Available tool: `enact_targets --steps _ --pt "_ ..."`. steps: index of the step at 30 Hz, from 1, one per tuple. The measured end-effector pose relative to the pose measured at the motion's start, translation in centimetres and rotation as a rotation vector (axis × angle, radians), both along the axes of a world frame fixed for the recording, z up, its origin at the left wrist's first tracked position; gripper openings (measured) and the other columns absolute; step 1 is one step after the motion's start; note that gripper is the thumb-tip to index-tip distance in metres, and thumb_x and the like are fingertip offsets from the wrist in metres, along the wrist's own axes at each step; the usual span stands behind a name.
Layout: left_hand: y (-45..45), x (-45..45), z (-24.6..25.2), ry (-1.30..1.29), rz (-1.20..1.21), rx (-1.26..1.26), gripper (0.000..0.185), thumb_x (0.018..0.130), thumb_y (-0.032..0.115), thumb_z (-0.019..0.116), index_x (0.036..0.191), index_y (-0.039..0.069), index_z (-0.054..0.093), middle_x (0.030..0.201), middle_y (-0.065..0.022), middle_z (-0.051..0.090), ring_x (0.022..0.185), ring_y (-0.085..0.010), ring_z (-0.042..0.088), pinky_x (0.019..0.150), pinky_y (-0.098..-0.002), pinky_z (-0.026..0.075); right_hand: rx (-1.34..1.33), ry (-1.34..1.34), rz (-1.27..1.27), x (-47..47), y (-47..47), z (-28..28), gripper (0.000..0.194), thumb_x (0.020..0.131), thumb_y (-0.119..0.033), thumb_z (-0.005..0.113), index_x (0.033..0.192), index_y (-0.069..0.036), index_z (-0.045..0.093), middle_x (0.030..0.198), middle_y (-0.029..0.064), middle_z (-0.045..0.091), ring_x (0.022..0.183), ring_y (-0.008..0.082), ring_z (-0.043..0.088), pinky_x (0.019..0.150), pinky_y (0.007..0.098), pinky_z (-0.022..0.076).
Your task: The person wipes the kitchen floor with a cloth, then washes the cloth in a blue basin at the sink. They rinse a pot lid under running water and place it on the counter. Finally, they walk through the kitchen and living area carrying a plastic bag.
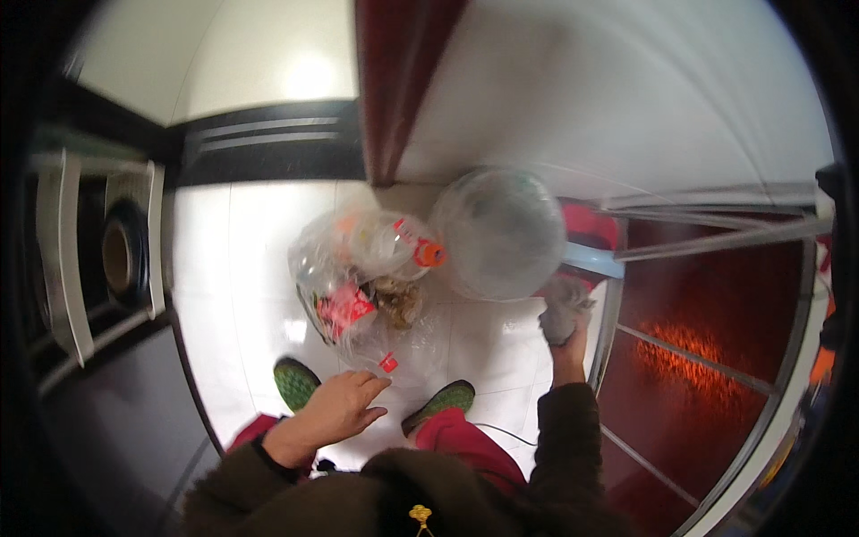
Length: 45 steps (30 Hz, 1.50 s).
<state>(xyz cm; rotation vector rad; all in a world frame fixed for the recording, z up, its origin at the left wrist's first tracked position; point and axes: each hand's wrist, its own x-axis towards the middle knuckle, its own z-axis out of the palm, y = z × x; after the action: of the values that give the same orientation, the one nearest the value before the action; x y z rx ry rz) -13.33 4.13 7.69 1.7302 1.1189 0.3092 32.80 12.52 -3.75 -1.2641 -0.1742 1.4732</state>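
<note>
My left hand (335, 411) hangs palm down over the floor with the thumb apart and nothing in it. Just beyond its fingertips lies the red cap (388, 362) of a plastic bottle. That bottle is part of a heap of clear plastic bottles (382, 241), seemingly in a see-through bag, with red labels (344, 310) and an orange cap (430, 254) showing. At the right, my right hand (569, 346) grips a crumpled grey bundle (565, 312), cloth or plastic. Left of the bundle stands a large round translucent plastic container (500, 235).
Behind the container show a pink object (589, 225) and a light-blue handle-like part (594, 260). A dark red panelled surface (698, 362) borders the right side. A rack (154, 241) holding a dark roll (124, 252) stands left. A thin cable (503, 431) crosses the tiled floor (268, 268).
</note>
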Motion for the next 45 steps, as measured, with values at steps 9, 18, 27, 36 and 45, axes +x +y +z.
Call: enact_targets --steps 9,18,27,36,45 --pt "-7.4 -3.2 -7.7 -0.002 0.871 0.008 0.034 0.083 0.004 0.065 0.116 0.003 0.058 0.098 -0.0089 0.06 0.084 -0.0182 0.059 0.064 -0.028 0.05 -0.085 -0.179 -0.176 -0.2 -12.2 17.8 0.038 0.077 -0.001 0.061 0.114 -0.003 0.056 0.102 0.011 0.063 0.091 0.0248 0.064 0.08 0.0389 0.0546" --pt "3.6 -14.3 3.1 -0.109 1.008 -0.279 0.029 0.09 0.018 0.062 0.113 0.002 0.059 0.095 -0.0076 0.063 0.077 -0.0173 0.059 0.063 -0.0282 0.047 -0.174 -0.249 -0.436 4.4 -17.5 29.1 0.037 0.077 0.002 0.062 0.113 -0.004 0.059 0.103 0.0098 0.066 0.091 0.0244 0.066 0.083 0.0393 0.055" --pt "6.1 -5.1 27.8 -0.171 0.751 -0.362 0.039 0.087 0.023 0.066 0.12 0.004 0.058 0.104 -0.0087 0.065 0.086 -0.0236 0.065 0.066 -0.0366 0.051 0.099 -0.13 -0.543 10.9 -20.5 45.9 0.05 0.073 0.001 0.063 0.122 -0.003 0.054 0.113 0.0117 0.063 0.103 0.0268 0.062 0.091 0.0418 0.0513" --pt "14.9 15.5 49.3 -0.445 0.277 0.12 0.022 0.094 0.02 0.059 0.109 0.005 0.063 0.095 -0.0021 0.062 0.081 -0.0072 0.057 0.066 -0.0223 0.045 0.373 -0.305 -1.008 22.4 -38.5 67.9 0.053 0.081 -0.011 0.063 0.131 -0.006 0.048 0.12 0.0104 0.059 0.109 0.0263 0.059 0.093 0.0405 0.0494" --pt "14.8 33.1 54.7 -0.397 0.104 -0.079 0.026 0.091 0.016 0.062 0.115 0.007 0.061 0.096 -0.0006 0.065 0.082 -0.0105 0.062 0.069 -0.0239 0.046 0.569 -0.422 -1.159 30.9 -42.7 73.6 0.044 0.086 -0.013 0.058 0.128 -0.004 0.049 0.12 0.0109 0.059 0.108 0.0263 0.059 0.094 0.0398 0.0484"
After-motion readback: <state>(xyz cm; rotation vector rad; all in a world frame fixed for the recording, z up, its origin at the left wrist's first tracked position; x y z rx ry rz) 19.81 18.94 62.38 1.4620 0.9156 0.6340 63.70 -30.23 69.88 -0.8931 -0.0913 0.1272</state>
